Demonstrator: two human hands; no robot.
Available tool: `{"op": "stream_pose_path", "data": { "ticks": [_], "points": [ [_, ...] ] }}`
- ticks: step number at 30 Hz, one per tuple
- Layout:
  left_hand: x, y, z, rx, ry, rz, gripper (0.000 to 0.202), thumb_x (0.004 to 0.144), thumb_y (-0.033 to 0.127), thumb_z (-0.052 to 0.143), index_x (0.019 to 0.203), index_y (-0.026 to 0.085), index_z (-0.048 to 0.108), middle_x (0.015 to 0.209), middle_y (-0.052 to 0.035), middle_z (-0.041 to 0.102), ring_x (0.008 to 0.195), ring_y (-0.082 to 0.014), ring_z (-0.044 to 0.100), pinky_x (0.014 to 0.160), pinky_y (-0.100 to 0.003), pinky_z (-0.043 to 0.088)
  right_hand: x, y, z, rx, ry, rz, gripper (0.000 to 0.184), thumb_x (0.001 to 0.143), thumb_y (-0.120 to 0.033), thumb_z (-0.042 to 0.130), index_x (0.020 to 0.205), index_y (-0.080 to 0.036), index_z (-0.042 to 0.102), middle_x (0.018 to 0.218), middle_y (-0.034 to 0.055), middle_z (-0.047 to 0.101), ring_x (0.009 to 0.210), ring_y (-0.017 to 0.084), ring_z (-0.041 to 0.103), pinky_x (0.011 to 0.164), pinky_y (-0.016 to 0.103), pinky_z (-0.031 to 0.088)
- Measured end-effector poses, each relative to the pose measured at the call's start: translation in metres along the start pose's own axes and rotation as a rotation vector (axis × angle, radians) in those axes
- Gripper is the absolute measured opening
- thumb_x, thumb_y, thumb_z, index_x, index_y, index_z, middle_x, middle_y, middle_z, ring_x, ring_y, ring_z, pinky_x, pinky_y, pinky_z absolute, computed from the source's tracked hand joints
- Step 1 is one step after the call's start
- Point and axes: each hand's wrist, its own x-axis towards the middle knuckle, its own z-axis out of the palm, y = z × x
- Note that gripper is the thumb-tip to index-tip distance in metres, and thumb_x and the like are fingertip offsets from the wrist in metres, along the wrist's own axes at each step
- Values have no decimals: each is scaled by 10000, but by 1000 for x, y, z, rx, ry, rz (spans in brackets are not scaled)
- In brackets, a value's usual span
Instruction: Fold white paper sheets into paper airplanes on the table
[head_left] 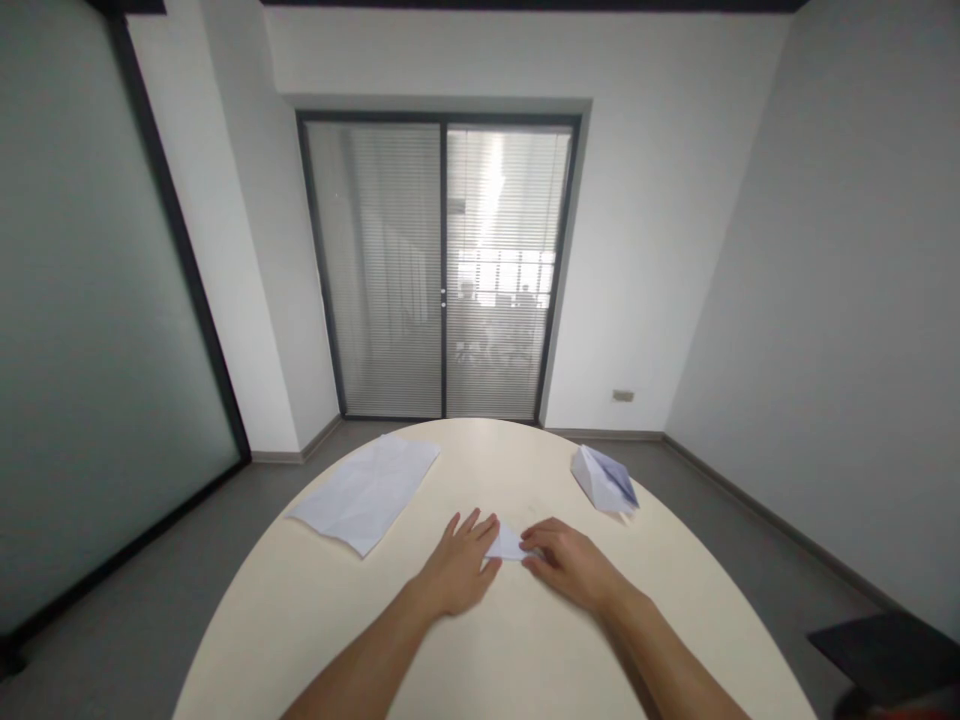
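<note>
A small piece of folded white paper (507, 544) lies on the table between my two hands. My left hand (461, 562) rests flat with fingers apart, its fingertips and thumb on the paper's left side. My right hand (568, 562) is curled around the paper's right end, thumb and fingers closed on it. Both hands hide the ends of the paper, so its full outline does not show.
The round cream table (517, 660) fills the lower middle. A creased white sheet (367, 492) lies at its left edge. A folded paper piece (602, 480) stands near the right edge. A dark flat object (889, 650) shows at lower right, beyond the table.
</note>
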Motion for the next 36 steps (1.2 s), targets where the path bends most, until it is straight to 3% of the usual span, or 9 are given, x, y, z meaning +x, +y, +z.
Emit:
{"op": "stream_pose_path", "data": {
  "ticks": [5, 8, 14, 23, 31, 36],
  "points": [
    [0, 0, 2, -63, 168, 20, 463, 934, 311, 495, 1382, 192, 499, 1417, -94, 547, 1329, -274, 454, 1136, -470, 323, 1, -12, -1, -18, -18, 11, 247, 910, -302, 540, 1066, -249, 724, 996, 52, 738, 953, 222, 632, 861, 322, 482],
    [1, 1, 2, -102, 272, 11, 335, 907, 282, 552, 1227, 209, 619, 1264, -74, 655, 1164, -256, 562, 1037, -415, 434, 2, -13, -2, -9, -19, 8, 259, 930, -310, 515, 1058, -252, 732, 1001, 52, 741, 962, 225, 629, 870, 320, 472],
    [4, 3, 0, -148, 325, -43, 156, 902, 276, 581, 1003, 252, 698, 968, -23, 728, 927, -221, 612, 842, -336, 505, 4, -6, 3, 22, 4, 2, 312, 970, -339, 448, 1053, -242, 732, 1042, 69, 729, 976, 225, 628, 877, 320, 465],
    [4, -4, 9, -243, 403, -94, 228, 887, 190, 574, 1074, 244, 693, 1080, -30, 724, 996, -209, 643, 932, -343, 490, 7, -2, 14, 41, 79, 94, 370, 982, -385, 399, 1047, -226, 727, 1008, 72, 746, 932, 221, 670, 832, 311, 475],
    [2, 2, 0, -358, 459, -51, 205, 908, 182, 531, 1052, 231, 668, 1020, -27, 711, 932, -185, 651, 862, -296, 501, 7, -5, 15, 95, 171, 195, 390, 958, -430, 431, 1028, -217, 750, 993, 85, 760, 873, 235, 681, 779, 319, 480],
    [-1, 6, -7, -384, 478, -42, 251, 949, 205, 458, 1115, 220, 646, 1077, -44, 701, 969, -182, 646, 902, -307, 499, 9, -12, 16, 195, 217, 230, 411, 955, -459, 440, 1076, -210, 745, 979, 96, 762, 826, 241, 678, 740, 324, 491]
  ]
}}
